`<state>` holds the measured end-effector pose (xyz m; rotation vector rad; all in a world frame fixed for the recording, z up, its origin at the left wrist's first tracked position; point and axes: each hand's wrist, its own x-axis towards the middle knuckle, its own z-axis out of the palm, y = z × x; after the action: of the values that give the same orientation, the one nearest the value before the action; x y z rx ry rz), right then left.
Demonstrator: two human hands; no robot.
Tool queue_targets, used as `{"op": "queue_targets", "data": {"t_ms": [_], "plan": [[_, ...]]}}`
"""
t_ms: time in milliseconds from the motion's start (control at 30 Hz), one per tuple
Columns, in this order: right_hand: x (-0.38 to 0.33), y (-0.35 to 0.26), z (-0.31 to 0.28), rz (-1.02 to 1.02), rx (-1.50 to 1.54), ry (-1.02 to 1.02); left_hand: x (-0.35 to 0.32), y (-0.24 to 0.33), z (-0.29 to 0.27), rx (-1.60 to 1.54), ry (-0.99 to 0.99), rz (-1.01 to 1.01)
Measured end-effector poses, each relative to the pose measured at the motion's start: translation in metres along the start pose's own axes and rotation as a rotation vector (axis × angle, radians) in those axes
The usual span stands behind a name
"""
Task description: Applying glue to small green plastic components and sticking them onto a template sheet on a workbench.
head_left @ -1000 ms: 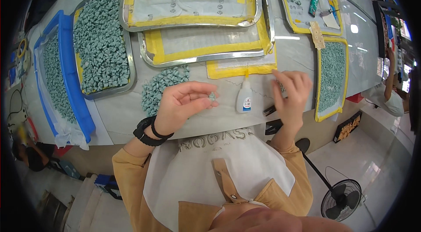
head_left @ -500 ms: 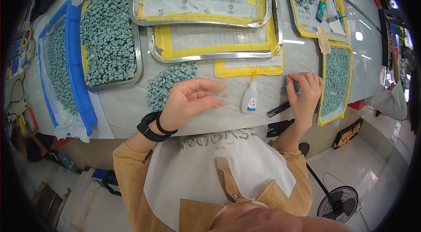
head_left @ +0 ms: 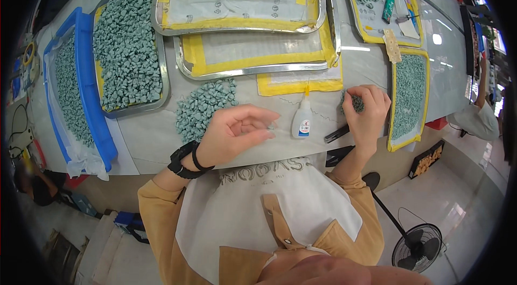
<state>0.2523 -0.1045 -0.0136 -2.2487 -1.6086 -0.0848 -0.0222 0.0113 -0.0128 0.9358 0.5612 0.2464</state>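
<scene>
My left hand (head_left: pixel 235 131), with a black watch on its wrist, is closed in a pinch. A small grey-green stone (head_left: pixel 273 124) shows at its fingertips. Beside that hand lies a loose heap of larger grey-green stones (head_left: pixel 202 106). My right hand (head_left: pixel 369 111) has its thumb and index finger drawn together over a little pile of tiny grey-green stones (head_left: pixel 356 103); what they pinch, if anything, is hidden. Between my hands a white glue bottle (head_left: pixel 302 119) stands with a yellow nozzle and thin needle tip. A dark, slim tool (head_left: pixel 337 133) lies beside my right hand.
Stone-filled trays stand left: a metal one (head_left: pixel 166 83) and a blue one (head_left: pixel 85 69). Stacked paper-lined trays (head_left: pixel 242 25) sit at the back. On the right are a yellow-edged tray of tiny stones (head_left: pixel 393 99) and another with a green lighter (head_left: pixel 388 7).
The whole view has shifted slightly, so the table things sit a little further left. My right fingertips remain at the little pile, and my left hand keeps its pinch.
</scene>
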Motion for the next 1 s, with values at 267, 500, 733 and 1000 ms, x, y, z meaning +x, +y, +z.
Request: {"op": "queue_targets", "data": {"t_ms": [267,500,733,1000], "plan": [[0.006,-0.036,-0.008,-0.167,0.399,0.021,-0.002,0.000,0.002,0.068,-0.051,-0.083],[0.010,0.013,-0.008,0.011,-0.030,0.011,0.000,0.003,0.002,0.040,-0.051,-0.062],[0.016,0.012,0.005,-0.034,-0.059,-0.030,0.000,0.003,0.001,0.024,-0.045,-0.062],[0.010,-0.079,-0.014,-0.351,0.418,0.020,0.001,0.006,0.002,-0.099,-0.131,-0.144]]}}
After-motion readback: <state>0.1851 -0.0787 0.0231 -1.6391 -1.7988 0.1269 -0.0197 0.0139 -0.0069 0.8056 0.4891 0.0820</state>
